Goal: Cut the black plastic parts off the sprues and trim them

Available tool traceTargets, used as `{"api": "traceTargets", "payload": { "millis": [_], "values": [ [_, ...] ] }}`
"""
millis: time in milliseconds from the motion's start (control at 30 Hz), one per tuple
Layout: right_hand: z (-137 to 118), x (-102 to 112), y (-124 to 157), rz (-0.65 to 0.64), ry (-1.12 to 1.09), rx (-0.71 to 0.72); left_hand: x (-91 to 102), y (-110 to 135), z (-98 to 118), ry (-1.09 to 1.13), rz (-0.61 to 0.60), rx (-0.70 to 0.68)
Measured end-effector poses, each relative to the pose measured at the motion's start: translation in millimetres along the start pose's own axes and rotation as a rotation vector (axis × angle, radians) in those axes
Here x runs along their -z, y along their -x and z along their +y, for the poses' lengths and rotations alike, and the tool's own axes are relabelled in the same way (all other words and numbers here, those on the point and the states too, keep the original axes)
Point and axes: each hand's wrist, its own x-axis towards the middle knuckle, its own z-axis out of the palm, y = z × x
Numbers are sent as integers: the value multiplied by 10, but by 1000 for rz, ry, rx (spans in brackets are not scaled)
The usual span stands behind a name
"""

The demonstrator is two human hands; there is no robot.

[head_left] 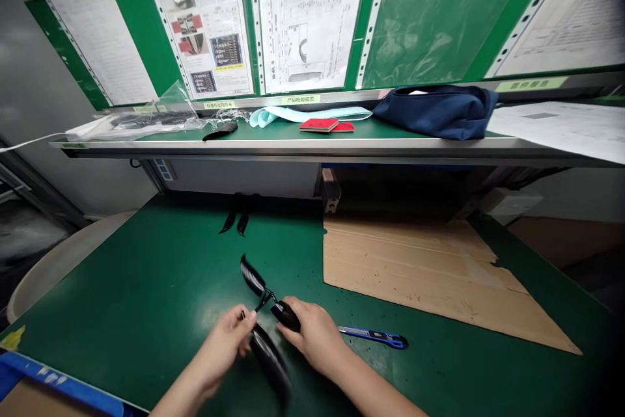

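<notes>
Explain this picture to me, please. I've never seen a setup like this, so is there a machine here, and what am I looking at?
There is no machine here, just a person's two bare hands, the left hand and the right hand. The picture comes from a camera worn on the person's head, looking forward and down. Together the hands hold a black plastic object. It has a thin joint in the middle and is partly blurred, so its exact kind is hard to tell. On the green workbench lie a sheet of cardboard, a blue box cutter beside the right hand, and two small black pieces.
</notes>
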Motion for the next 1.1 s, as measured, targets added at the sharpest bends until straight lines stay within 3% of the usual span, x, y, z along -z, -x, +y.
{"api": "traceTargets", "payload": {
  "millis": [100, 133, 200, 267, 367, 400, 467, 533, 567, 667, 767, 867, 933, 1033, 1100],
  "values": [
    [-39, -53, -144, -94, 22, 132, 365, -92, 132, -590, 276, -258],
    [-61, -62, -183, -112, 34, 166, 457, -101, 157, -673, 335, -267],
    [-119, -52, -233, -106, 52, 194, 570, -74, 186, -733, 337, -221],
    [-191, -2, -239, -62, 88, 227, 590, 3, 219, -752, 250, -178],
    [-299, 96, -186, -16, 244, 388, 508, 154, 344, -760, -20, -199],
    [-325, 125, -165, -47, 286, 463, 473, 195, 402, -761, -125, -228],
    [-351, 176, -144, -225, 253, 585, 416, 235, 498, -758, -300, -292],
    [-337, 231, -174, -397, 155, 547, 381, 208, 515, -706, -372, -288],
    [-318, 263, -210, -413, 136, 459, 363, 172, 481, -626, -348, -242],
    [-248, 357, -352, -198, 214, 96, 260, 32, 251, -306, -88, -69],
    [-232, 367, -401, -32, 182, -75, 72, -49, 2, -84, 132, -30],
    [-304, 239, -301, -66, 23, -41, -94, -52, -127, 322, 116, -32],
    [-366, 121, -212, -152, 59, 3, -137, -51, -149, 486, 67, 13],
    [-405, -4, -118, -241, 300, 50, -113, -63, -126, 301, 109, 37],
    [-373, -24, -79, -284, 307, 109, -100, -63, -107, 195, 100, -17]
  ]
}}
